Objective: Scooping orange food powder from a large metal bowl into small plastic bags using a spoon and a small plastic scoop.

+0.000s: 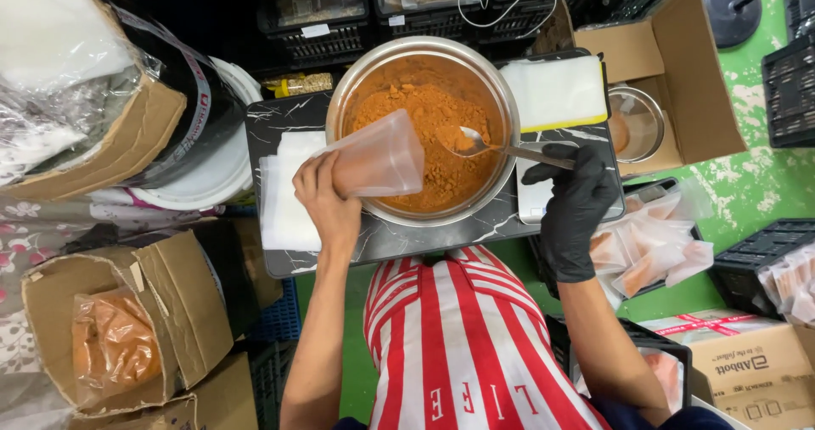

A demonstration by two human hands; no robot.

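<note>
"Left hand (327, 201) first, what is it doing?"

"Its bare fingers are wrapped tight around a clear plastic bag (378, 160). The bag is tipped on its side over the big metal bowl (424, 129), and it looks dusty orange inside."

"And the right hand (577, 205)?"

"That one wears a black glove. It is closed around the handle of a metal spoon (480, 144). The scoop end is down in the orange powder (429, 133) with some powder on it, just beside the mouth of the bag."

"Where is the bowl?"

"On a dark marble-look surface (382, 243), right in front of the person in the red and white striped apron (458, 345)."

"What else is on the surface?"

"A stack of flat white bags (284, 196) lies under the left wrist. A white pad (552, 90) sits to the right of the bowl."

"Anything around it?"

"A cardboard box (671, 65) with a smaller metal bowl (637, 124) in it. Below it lie small filled packets (649, 247), maybe the same powder, but it is hard to tell."
</note>
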